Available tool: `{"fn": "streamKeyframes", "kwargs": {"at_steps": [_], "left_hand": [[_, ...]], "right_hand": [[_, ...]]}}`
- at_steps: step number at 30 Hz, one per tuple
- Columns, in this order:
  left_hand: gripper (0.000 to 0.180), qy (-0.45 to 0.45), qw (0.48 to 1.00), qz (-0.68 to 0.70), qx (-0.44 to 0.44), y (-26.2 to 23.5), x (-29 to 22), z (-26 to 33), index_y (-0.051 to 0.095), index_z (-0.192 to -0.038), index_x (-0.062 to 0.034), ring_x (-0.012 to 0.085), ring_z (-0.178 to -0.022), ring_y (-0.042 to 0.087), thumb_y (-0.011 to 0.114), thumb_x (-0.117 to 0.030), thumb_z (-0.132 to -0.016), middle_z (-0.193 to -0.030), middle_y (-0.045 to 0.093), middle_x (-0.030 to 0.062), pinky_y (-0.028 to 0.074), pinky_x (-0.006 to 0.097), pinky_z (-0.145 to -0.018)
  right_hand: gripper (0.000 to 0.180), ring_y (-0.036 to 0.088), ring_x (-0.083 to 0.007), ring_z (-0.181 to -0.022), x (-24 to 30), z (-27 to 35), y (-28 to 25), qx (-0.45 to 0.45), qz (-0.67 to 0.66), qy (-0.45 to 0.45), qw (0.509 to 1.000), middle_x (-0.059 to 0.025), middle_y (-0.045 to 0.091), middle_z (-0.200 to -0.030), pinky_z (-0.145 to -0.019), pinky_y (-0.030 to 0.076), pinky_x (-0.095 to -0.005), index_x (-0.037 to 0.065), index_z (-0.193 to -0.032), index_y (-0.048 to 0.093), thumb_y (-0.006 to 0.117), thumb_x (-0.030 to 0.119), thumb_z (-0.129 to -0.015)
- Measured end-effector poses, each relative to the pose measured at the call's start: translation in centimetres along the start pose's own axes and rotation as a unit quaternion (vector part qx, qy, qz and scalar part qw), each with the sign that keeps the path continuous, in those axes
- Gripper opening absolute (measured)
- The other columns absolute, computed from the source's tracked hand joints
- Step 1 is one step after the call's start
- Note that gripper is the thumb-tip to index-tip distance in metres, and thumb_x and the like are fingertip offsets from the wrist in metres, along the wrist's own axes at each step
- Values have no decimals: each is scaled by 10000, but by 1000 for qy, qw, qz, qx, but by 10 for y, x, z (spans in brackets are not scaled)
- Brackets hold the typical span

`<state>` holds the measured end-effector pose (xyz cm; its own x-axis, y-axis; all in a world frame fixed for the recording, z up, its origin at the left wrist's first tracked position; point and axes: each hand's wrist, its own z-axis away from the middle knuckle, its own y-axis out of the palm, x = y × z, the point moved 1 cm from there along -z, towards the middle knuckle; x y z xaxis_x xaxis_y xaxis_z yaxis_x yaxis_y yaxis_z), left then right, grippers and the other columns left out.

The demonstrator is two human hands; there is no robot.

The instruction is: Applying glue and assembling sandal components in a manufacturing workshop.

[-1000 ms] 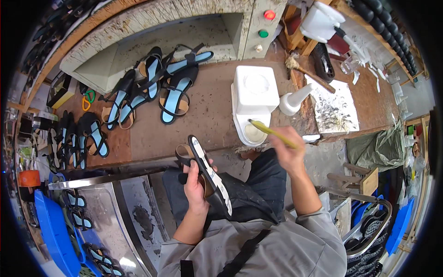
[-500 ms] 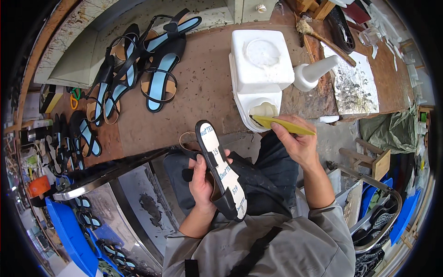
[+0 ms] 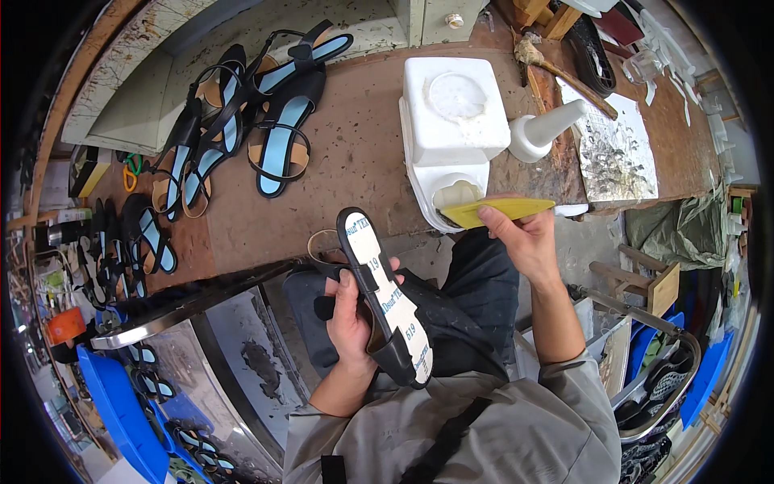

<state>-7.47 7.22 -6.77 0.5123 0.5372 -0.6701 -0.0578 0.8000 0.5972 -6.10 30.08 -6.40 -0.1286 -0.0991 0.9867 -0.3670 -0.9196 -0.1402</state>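
My left hand (image 3: 348,323) grips a black sandal (image 3: 389,302) around its side, its white printed underside turned up and its straps hanging below. Between the thumb and fingers of my right hand (image 3: 520,238) is a flat yellow spreader (image 3: 500,211). Its far edge reaches the open mouth of a white plastic dispenser (image 3: 453,153) at the front of the workbench. What lies inside that mouth is pale and mostly hidden by the spreader.
Several black sandals with light blue insoles (image 3: 284,145) lie at the bench's left. Right of the dispenser stand a white cone-spouted bottle (image 3: 544,133), a stained white sheet (image 3: 617,153) and a wooden-handled brush (image 3: 564,73). A blue bin (image 3: 121,403) sits low on the left, a wooden stool (image 3: 645,278) at right.
My right hand has turned the spreader so more of its flat face shows, still at the dispenser's mouth. The sandal in my left hand has barely moved.
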Motion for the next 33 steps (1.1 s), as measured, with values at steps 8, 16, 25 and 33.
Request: {"fn": "streamKeyframes", "kwargs": {"at_steps": [8, 16, 25, 33], "left_hand": [[423, -6, 998, 42, 44, 9, -12, 29, 458, -1205, -19, 258, -892, 603, 328, -338, -960, -1042, 591, 229, 500, 335, -782], [453, -29, 984, 108, 137, 32, -31, 82, 430, -1233, 19, 239, -1063, 547, 350, -332, -958, -1119, 566, 159, 425, 340, -922], [442, 60, 983, 6, 174, 13, -35, 116, 421, -1219, 30, 192, -950, 579, 401, -319, -948, -1071, 576, 169, 447, 307, -842], [419, 78, 985, 0, 156, 13, -36, 130, 366, -1270, -85, 261, -955, 581, 403, -337, -937, -1116, 555, 180, 471, 383, -826]], "right_hand": [[121, 538, -91, -586, 29, 43, -3, 19, -139, 22, 990, -55, 610, -688, -507, 411, -207, -36, -865, 631, 650, 64, -799], [118, 553, -174, -582, 74, 93, 34, 96, -131, -267, 950, -128, 621, -710, -563, 447, -290, -45, -840, 604, 645, 27, -755], [138, 589, -210, -584, 92, 109, 47, 96, -123, -377, 913, -138, 630, -717, -576, 471, -317, -36, -852, 616, 655, 48, -751], [135, 626, -228, -605, 92, 130, 48, 114, -131, -394, 903, -132, 638, -706, -542, 481, -308, -29, -828, 623, 670, 62, -739]]}}
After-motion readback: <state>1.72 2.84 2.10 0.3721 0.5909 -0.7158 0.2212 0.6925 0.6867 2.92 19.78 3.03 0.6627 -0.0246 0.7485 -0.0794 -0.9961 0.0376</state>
